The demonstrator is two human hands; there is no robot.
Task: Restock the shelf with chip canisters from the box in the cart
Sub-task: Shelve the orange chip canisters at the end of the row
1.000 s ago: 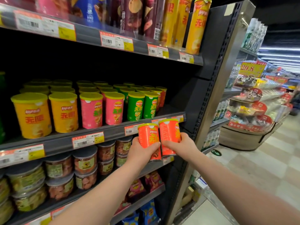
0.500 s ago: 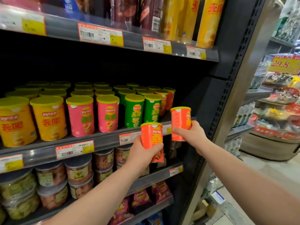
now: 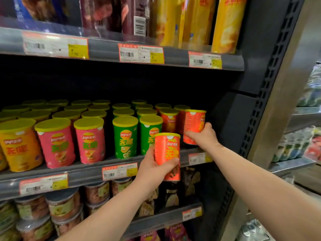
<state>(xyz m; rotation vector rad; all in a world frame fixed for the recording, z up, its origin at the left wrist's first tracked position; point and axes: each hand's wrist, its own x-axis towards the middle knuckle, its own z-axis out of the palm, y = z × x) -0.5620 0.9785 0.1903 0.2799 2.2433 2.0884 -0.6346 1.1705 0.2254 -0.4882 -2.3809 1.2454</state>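
**Risk: knocked cans**

Left hand (image 3: 152, 168) grips an orange can (image 3: 167, 150) in front of the shelf (image 3: 83, 173), near green cans (image 3: 150, 134); may knock them. Farther, right hand (image 3: 203, 136) holds a 2nd can (image 3: 194, 124) at the shelf's right end, beside the orange row (image 3: 169, 121); a bump may topple those.

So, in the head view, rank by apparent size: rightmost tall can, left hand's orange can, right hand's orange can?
Rightmost tall can, cropped.
Nearer orange can, in left hand.
Farther orange can, in right hand; true sizes probably equal.
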